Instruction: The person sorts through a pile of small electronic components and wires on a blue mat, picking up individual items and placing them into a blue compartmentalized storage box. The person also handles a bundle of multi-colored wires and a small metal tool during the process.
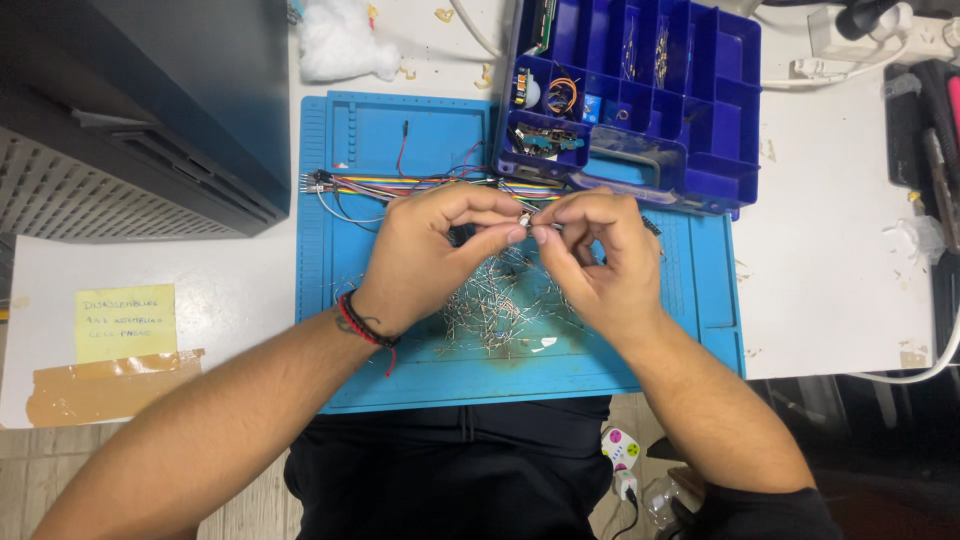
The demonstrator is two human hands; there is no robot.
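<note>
Both forearms coming in from the bottom corners, wrists bent inward, meeting over the middle of the blue work mat (330,300). Left hand (430,250) curled, thumb and forefinger pinching a tiny part (525,219), too small to tell what exactly. Right hand (590,255) also curled, fingertips (548,228) pinched on that same tiny part from the other side, knuckles up. Held just above a loose pile of small wire-legged components (490,305) scattered on the mat. Ribbon of coloured jumper wires (400,184) lying just behind the hands. Blue compartment box (720,120) sitting open at the mat's far right corner. Red and black cord bracelet (362,325) on the left wrist.
</note>
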